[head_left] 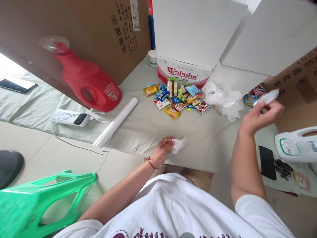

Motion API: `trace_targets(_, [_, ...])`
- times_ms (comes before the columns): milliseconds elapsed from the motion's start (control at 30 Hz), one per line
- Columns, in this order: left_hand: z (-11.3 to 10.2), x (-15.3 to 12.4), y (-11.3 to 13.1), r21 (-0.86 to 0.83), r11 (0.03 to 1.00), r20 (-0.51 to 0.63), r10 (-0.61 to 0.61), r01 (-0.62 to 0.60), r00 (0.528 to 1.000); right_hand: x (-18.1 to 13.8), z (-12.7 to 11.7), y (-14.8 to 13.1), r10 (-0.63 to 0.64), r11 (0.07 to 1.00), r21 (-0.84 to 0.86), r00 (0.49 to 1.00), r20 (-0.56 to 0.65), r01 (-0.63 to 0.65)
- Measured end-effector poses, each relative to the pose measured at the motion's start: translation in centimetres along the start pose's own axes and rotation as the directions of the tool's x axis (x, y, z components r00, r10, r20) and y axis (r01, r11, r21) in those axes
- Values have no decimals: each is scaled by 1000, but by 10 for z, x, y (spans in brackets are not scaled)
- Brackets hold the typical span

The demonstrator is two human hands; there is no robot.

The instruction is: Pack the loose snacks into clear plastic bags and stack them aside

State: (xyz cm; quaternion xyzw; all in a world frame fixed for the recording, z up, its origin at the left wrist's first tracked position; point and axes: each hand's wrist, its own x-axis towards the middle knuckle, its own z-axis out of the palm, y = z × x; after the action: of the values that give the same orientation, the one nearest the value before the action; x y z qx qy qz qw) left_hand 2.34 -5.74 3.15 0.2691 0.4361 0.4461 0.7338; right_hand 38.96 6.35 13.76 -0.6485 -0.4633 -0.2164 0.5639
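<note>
the person wears a loose white short-sleeved fabric t-shirt [170,201] with dark maroon lettering [162,235] across its front, cut off below. a thin red cord bracelet [150,163] circles the left wrist [156,160]; a small gold-coloured ring [166,140] shows on the left hand [162,149].

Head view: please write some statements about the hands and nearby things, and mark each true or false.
1. The left hand holds a piece of whitish plastic. True.
2. The snack packets lie in front of the Wahaha box. True.
3. The right hand rests on that box. False: the right hand is raised, apart from it.
4. The white roll stands upright. False: the white roll lies on the cloth.
5. A red bracelet is on the left wrist. True.
</note>
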Motion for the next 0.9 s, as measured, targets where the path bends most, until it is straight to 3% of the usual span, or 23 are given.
trace_targets(33, [-1,-5,0,-22,1000,15,-19,19,1000,21,20,6,-36,999,-30,999,-38,35])
trace_targets(100, [-2,-13,2,-69,996,43,-57,60,997,52,57,13,-5,995,-98,982,188,24])
trace_targets(167, [-5,-17,4,-131,990,44,-55,60,998,63,79,10,40,994,-108,910,412,5])
trace_targets(233, [-8,-18,6,-192,981,22,-17,21,1000,50,79,-5,39,996,-93,860,509,10])
trace_targets(333, [-10,-11,6,-238,971,2,27,-26,1000,-17,41,-43,-54,994,105,801,596,-12])
trace_targets(367, [-9,-7,5,-246,969,-1,30,-29,1000,-49,23,-55,-122,962,256,697,707,-92])
trace_targets(400, [-7,-3,5,-252,967,-2,29,-28,1000,-84,5,-67,-245,905,390,539,806,-172])
trace_targets(467, [-1,7,3,-262,965,-7,25,-26,1000,-150,-27,-85,-399,851,462,265,878,-249])
trace_targets(533, [6,17,3,-285,959,9,-6,8,1000,-201,-47,-94,-311,853,381,237,920,-357])
trace_targets(600, [11,25,4,-329,941,46,-62,73,997,-229,-56,-93,-92,819,227,269,959,-527])
trace_targets(633, [13,29,5,-352,930,71,-90,109,993,-234,-57,-89,28,766,153,271,962,-624])
trace_targets(700, [15,34,7,-383,910,120,-123,160,985,-231,-58,-75,212,618,46,223,952,-785])
trace_targets(767, [14,36,8,-404,898,150,-121,173,981,-218,-58,-61,287,507,-21,146,947,-862])
trace_targets(800, [14,36,8,-409,896,161,-115,172,980,-211,-58,-56,302,497,-36,134,944,-867])
trace_targets(833, [13,35,8,-411,897,159,-102,160,982,-205,-59,-53,316,526,-31,161,935,-850])
trace_targets(867, [13,34,7,-409,902,147,-85,139,985,-199,-61,-53,325,591,-2,235,916,-807])
trace_targets(900, [13,33,5,-399,909,128,-70,116,989,-195,-62,-55,310,678,46,342,887,-734])
